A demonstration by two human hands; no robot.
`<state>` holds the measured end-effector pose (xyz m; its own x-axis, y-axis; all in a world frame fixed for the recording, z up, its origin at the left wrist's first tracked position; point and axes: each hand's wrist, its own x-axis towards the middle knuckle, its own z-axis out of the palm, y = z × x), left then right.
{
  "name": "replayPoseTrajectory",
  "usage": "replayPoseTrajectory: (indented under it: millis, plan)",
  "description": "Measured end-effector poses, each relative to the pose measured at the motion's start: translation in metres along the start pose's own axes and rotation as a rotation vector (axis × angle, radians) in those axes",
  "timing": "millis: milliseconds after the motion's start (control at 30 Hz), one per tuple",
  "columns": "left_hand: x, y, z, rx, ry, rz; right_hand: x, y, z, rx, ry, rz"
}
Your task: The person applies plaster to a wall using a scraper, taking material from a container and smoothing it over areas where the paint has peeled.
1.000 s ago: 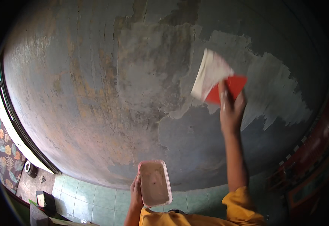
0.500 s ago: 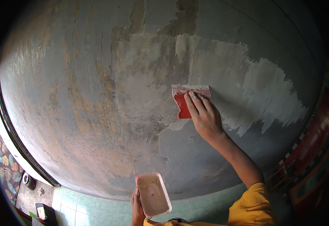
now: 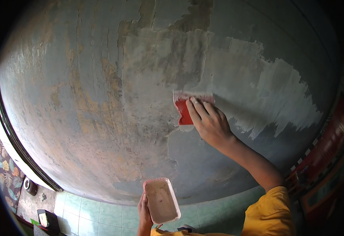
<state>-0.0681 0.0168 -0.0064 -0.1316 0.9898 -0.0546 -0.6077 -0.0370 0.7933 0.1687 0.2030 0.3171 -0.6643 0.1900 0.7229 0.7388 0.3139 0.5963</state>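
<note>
My right hand point(image 3: 211, 120) grips a red putty spreader point(image 3: 185, 111) by its body, fingers laid over its face. Whitish paste coats the spreader's upper edge, which rests against the grey wall point(image 3: 81, 157). Around it lies a patch of pale putty point(image 3: 239, 74) with a ragged right border. Low in front of me, my left hand point(image 3: 143, 210) holds a shallow rectangular tray point(image 3: 162, 201) by its left side. Pinkish-white paste smears the tray's rim and inside.
Pale green tiles point(image 3: 109, 218) run along the wall's foot. At the left stand a dark round container point(image 3: 30, 187) and a black box-like thing point(image 3: 49, 220), near a leaf-patterned surface point(image 3: 6, 173). Dark reddish furniture point(image 3: 317, 157) is at the right.
The spreader in my right hand has moved slightly left and down across the wall. A raised putty strip above it now looks flatter. The tray stays nearly in place.
</note>
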Motion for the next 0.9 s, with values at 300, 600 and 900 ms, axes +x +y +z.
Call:
replayPoseTrajectory:
  millis: [300,600,900]
  plan:
    - [0.000,-0.006,-0.001,0.020,-0.019,-0.017,0.063,0.063,-0.012,-0.053,0.184,0.013]
    - [-0.003,-0.003,-0.001,-0.021,0.023,-0.067,-0.048,-0.036,0.010,0.153,-0.071,0.045]
    - [-0.015,-0.002,0.005,0.004,0.037,-0.041,-0.006,-0.021,0.023,-0.064,0.046,0.042]
